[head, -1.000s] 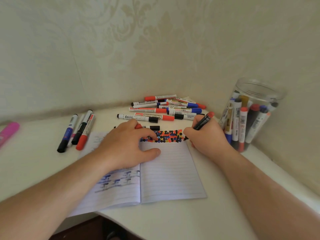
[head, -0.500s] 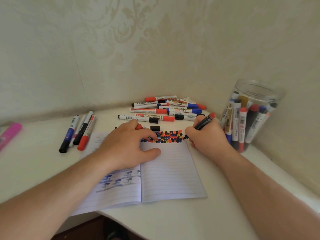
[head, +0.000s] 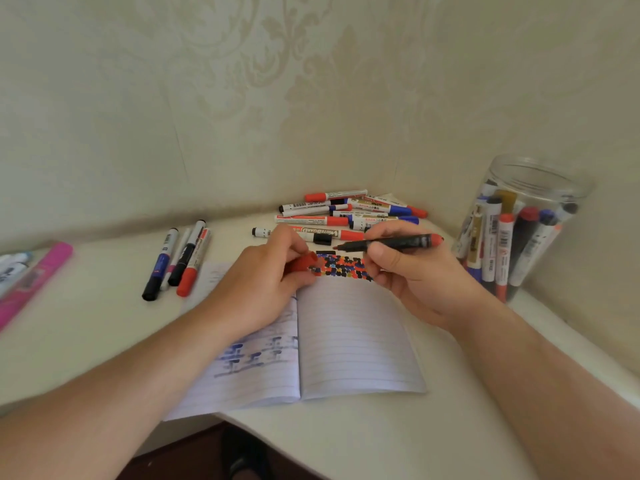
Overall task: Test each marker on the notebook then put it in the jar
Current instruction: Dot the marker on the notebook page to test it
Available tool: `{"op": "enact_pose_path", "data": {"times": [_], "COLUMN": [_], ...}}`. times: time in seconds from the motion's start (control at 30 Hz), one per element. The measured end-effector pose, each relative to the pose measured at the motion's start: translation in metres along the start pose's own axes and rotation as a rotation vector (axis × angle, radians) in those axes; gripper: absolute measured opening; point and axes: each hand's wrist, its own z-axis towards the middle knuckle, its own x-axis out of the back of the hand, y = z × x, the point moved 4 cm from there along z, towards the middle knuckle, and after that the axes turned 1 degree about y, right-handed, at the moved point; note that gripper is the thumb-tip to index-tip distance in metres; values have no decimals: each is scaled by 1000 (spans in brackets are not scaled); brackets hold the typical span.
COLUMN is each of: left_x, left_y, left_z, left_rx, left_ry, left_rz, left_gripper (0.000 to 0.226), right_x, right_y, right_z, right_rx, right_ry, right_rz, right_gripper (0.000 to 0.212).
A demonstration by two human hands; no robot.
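An open lined notebook point(head: 349, 341) lies on the white desk, with a band of red, blue and black test marks along the top of its right page. My right hand point(head: 412, 275) holds a black-bodied red marker point(head: 398, 242) level above those marks, its bare tip pointing left. My left hand point(head: 266, 275) rests on the notebook's top edge and pinches the marker's red cap point(head: 303, 263). The cap and the tip are a short gap apart. A clear plastic jar point(head: 540, 188) at the right holds several markers upright.
A pile of several capped markers point(head: 346, 216) lies in the corner behind the notebook. A few more markers point(head: 180, 258) lie to the left, and a pink marker point(head: 38, 275) lies at the far left edge. Walls close in behind and to the right.
My right hand lifted the marker off the page and turned it level, tip to the left. My left hand rose from flat on the page and now shows the red cap.
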Motion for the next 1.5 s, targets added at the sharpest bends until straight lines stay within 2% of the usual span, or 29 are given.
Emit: {"op": "enact_pose_path", "data": {"times": [0.1, 0.17, 0.27, 0.4, 0.47, 0.6, 0.77, 0.87, 1.03, 1.13, 1.17, 1.3, 1.33, 1.4, 1.5], "left_x": [3, 3, 2, 3, 3, 2, 2, 1, -1, -6, -6, 21, 35, 72, 131], "left_y": [1, 2, 2, 2, 2, 4, 5, 1, 0, 10, 12, 9, 3, -21, -72], "left_z": [-2, -3, -3, -3, -3, -4, -6, -5, 0, 2, 3, 2, -2, -15, -48], "left_rx": [-9, -12, -5, 2, -6, -44, -120, -115, -105, -207, -228, -234, -220, -133, 156], "left_ry": [15, 14, 7, 16, 17, 13, 33, 46, 57, 66, 80, 197, 246, 332, 382], "left_rz": [10, 14, 13, -14, -32, -25, 6, 13, 56, 198, 241, 384, 399, 433, 600], "left_gripper": [25, 22, 21, 21, 20, 20, 19, 17, 23, 29, 28, 25, 24, 25, 30], "right_x": [-8, -8, -6, 0, -1, -8, 0, -5, -14, -15, -16, -9, -7, -3, -5], "right_y": [7, 9, 9, 8, 8, 14, 12, 18, 21, 18, 15, 11, 11, 14, 14], "right_z": [-1, 1, 2, 2, 2, 3, 6, 8, 10, 7, 5, 0, 0, -1, 0], "right_rx": [-64, -86, -66, -51, -60, -62, 108, 160, 252, 283, 299, 328, 315, 317, 368], "right_ry": [-78, -63, -45, 19, 28, 17, 149, 141, 151, 171, 181, 262, 272, 266, 242], "right_rz": [21, 38, 11, 24, -15, -152, -443, -661, -796, -825, -824, -932, -967, -1004, -993], "right_gripper": [20, 29, 28, 45, 42, 12, 13, 9, 15, 16, 18, 56, 59, 49, 31]}}
